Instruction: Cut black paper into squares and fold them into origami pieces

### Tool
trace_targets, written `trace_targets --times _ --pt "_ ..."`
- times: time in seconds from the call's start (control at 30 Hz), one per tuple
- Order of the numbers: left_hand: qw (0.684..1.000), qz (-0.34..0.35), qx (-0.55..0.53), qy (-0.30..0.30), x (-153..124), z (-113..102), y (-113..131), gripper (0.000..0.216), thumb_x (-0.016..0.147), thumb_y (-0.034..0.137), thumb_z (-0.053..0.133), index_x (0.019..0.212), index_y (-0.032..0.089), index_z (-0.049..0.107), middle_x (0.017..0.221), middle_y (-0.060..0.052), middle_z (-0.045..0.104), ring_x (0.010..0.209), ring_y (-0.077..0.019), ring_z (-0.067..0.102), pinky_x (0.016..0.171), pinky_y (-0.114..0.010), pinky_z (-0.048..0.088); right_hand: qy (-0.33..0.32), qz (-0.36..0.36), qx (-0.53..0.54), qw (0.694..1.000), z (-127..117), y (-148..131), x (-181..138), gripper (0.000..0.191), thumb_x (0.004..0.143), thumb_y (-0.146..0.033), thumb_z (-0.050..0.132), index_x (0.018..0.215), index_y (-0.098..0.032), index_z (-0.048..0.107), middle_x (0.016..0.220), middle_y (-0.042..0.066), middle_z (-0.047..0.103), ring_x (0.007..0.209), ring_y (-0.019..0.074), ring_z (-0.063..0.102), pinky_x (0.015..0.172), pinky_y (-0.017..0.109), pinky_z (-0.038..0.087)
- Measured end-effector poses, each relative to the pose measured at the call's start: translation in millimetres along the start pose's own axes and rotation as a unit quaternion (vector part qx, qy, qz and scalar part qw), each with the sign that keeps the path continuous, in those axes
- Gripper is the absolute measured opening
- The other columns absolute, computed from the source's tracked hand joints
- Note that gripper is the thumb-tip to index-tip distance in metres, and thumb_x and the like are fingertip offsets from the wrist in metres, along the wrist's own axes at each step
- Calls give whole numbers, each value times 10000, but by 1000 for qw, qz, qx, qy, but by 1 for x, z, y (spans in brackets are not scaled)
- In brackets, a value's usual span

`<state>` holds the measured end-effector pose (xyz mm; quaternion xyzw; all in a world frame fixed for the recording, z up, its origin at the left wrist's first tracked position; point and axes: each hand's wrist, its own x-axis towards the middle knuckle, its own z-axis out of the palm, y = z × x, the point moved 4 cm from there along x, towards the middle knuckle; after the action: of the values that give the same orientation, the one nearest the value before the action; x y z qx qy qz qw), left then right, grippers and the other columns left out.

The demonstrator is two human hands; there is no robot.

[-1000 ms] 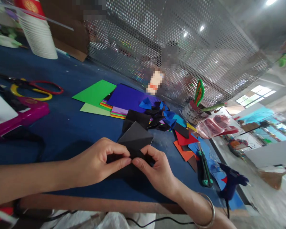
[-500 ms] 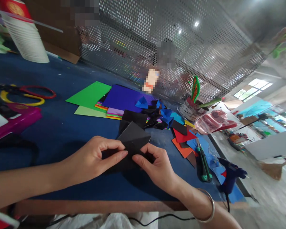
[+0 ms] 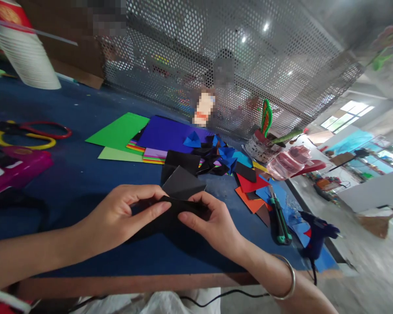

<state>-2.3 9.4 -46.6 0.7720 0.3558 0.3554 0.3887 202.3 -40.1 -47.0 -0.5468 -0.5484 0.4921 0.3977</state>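
Note:
Both my hands pinch a sheet of black paper (image 3: 182, 185) over the near part of the blue table (image 3: 85, 174). My left hand (image 3: 118, 216) grips its left side between thumb and fingers. My right hand (image 3: 209, 220), with a metal bangle on the wrist, grips its right side. The paper's far half stands up as a grey-black flap, and the near half is folded down between my fingers. Just behind it lies another black sheet (image 3: 180, 160).
Behind lie a stack of coloured paper sheets (image 3: 140, 135), folded blue and black pieces (image 3: 222, 157), red and orange scraps (image 3: 250, 192), a green utility knife (image 3: 278, 220), a blue glue gun (image 3: 317, 237), scissors (image 3: 26, 133) and a pink tool (image 3: 16, 168) at left. A perforated metal screen (image 3: 249, 65) backs the table.
The upright flap of the black paper has come lower as my hands press the fold. My thumbs have shifted slightly apart along the crease. The view has drifted a little.

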Motion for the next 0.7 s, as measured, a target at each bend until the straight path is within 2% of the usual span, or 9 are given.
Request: trace_targets --times 0.13,0.33,0.6,0.7 --pt "1000 -18 -14 3 2 -1 -4 348 946 508 639 777 238 780 653 45 596 600 -132 520 541 -202 394 5 15 40 999 -1 -4 3 548 629 -609 1000 841 -217 681 656 -81 595 587 86 507 564 233 422" --pt "995 -82 -51 -4 -1 -2 3 343 914 520 658 797 225 789 687 41 609 656 -134 531 587 -194 409 8 22 97 995 -2 -6 7 567 549 -594 1033 794 -211 693 639 -68 646 564 95 566 559 236 498" --pt "990 -124 -59 10 -5 -1 16 344 904 534 667 803 225 781 711 31 628 681 -144 545 601 -205 424 24 -5 82 996 -5 -3 8 529 598 -610 1006 698 -219 663 584 -68 606 537 92 526 520 237 441" --pt "990 -128 -53 21 -5 -2 16 337 900 533 668 814 226 778 702 33 633 672 -146 545 594 -210 428 23 -4 85 996 -6 -4 9 531 606 -607 1004 715 -219 658 602 -63 619 546 97 547 529 241 459"
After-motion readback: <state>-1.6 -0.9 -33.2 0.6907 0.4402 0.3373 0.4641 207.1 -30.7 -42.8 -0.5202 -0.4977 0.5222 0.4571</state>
